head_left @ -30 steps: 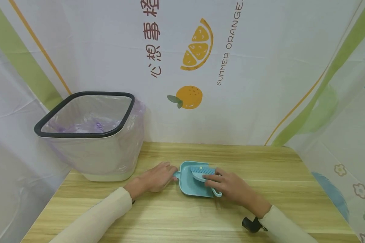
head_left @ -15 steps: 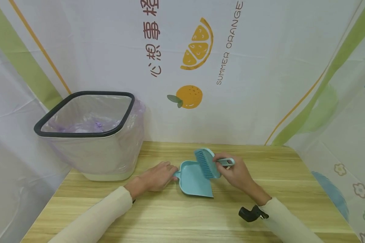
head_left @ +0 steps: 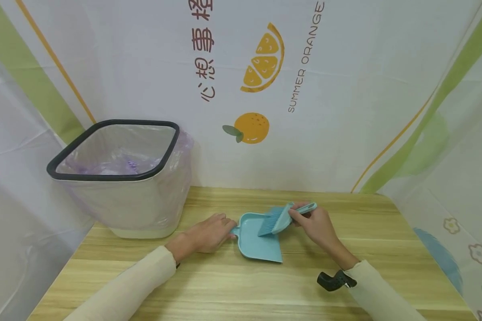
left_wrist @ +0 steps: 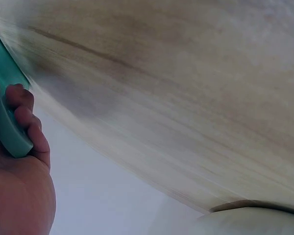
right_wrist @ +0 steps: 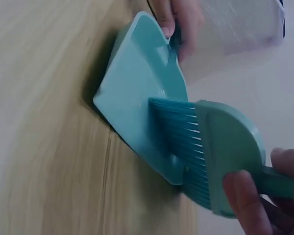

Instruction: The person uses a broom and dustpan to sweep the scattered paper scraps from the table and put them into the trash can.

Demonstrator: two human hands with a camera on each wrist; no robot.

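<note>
A light-blue dustpan point(head_left: 259, 247) lies on the wooden table, its wide lip facing right. My left hand point(head_left: 212, 232) grips its short handle; the left wrist view shows fingers curled round the dustpan handle point(left_wrist: 13, 134). In my right hand point(head_left: 315, 223) is a small blue hand brush point(right_wrist: 225, 147), held where its handle meets the head. The brush's bristles point(right_wrist: 179, 132) reach over the lip and touch the inside of the pan, with the handle tilted up to the right. Part of the pan's far corner is hidden behind the bristles.
A white bin point(head_left: 144, 200) with a black rim and a thin purple-tinted liner stands at the table's back left. Behind the wooden table point(head_left: 225, 285) hangs a white curtain point(head_left: 325, 147) with orange prints. A black wrist mount point(head_left: 332, 281) sits by the right sleeve.
The brush has been lifted from inside the pan and turned, so its handle points right and its bristles point left into the pan. The left hand and dustpan stay in place.
</note>
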